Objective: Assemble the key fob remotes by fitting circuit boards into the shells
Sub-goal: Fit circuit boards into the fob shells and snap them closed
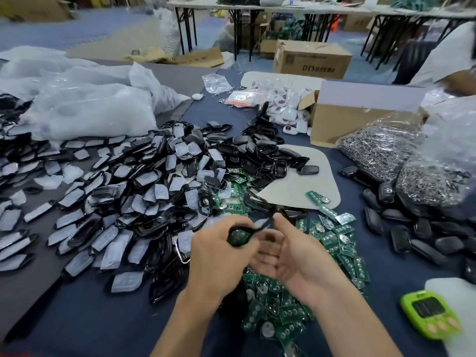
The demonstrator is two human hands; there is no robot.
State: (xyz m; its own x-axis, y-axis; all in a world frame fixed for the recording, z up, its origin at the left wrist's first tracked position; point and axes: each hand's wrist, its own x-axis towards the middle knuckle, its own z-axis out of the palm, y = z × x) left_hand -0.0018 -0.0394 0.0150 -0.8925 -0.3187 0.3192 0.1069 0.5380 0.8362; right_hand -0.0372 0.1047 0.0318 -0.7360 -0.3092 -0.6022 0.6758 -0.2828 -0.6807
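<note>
Blue table (103, 325), bare along its near edge. Black shell pile (123, 191) sprawls left; cardboard box (342, 119) far right lies open, white fobs (288, 115) spilling. Circuit boards (283, 310) under the hands. Left hand (219, 258) grips a shell (253, 229), board (236, 237) inside, lengthwise left-right. Right hand (296, 258) cupped at its tip; grip too blurred to tell.

Both forearms converge, left hand (219, 256) curled round a shell (238, 237), right hand (296, 258) palm-in beside it, thumb at the shell's tip, fingers blurred, grip unclear.
</note>
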